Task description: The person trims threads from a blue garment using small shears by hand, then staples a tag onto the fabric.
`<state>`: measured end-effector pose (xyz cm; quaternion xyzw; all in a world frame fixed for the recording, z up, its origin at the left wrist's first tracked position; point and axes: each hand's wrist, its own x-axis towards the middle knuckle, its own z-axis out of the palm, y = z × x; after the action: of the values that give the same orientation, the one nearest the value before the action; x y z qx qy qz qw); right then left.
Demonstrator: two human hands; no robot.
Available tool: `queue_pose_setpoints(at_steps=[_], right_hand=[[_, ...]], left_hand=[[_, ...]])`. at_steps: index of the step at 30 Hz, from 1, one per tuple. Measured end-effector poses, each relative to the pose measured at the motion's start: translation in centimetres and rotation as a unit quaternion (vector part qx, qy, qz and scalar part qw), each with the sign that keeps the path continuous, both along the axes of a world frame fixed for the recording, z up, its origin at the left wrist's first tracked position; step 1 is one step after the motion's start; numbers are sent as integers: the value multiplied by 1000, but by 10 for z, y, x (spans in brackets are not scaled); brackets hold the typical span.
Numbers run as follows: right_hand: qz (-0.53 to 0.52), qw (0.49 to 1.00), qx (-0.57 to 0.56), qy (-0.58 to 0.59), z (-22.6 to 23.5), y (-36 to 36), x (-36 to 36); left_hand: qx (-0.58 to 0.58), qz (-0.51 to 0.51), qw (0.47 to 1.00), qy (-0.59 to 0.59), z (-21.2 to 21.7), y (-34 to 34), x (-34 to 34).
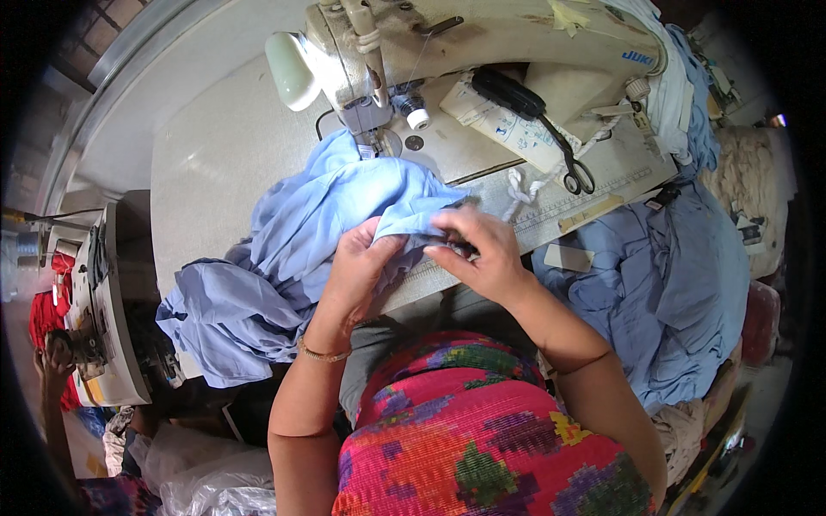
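Observation:
A light blue cloth garment (331, 193) lies bunched on the sewing table, its far end up against the presser foot of the sewing machine (366, 125). My left hand (363, 262) pinches the near edge of this cloth between thumb and fingers. Close by on the right, my right hand (483, 251) is curled at the cloth's right-hand corner, its fingertips blurred. Something dark shows between its thumb and fingers, too hidden to name.
Black-handled scissors (542, 120) and a white knotted cord (520, 193) lie right of the needle. A heap of blue garments (654, 284) hangs at the table's right side. Another machine (107, 310) and a co-worker's hand (56, 357) are at far left.

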<state>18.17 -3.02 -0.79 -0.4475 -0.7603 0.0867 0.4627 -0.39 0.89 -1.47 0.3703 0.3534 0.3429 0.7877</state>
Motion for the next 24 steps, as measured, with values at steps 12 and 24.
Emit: queue_pose_setpoints(at_steps=[12,24], right_hand=[[-16,967,-244,74,14,24,4],[-17,980,-173,92,22,11,14]], left_hand=[[-19,-32,999,-37,10,-2,-3],[-38,-21,996,-81,13,-3,-3]])
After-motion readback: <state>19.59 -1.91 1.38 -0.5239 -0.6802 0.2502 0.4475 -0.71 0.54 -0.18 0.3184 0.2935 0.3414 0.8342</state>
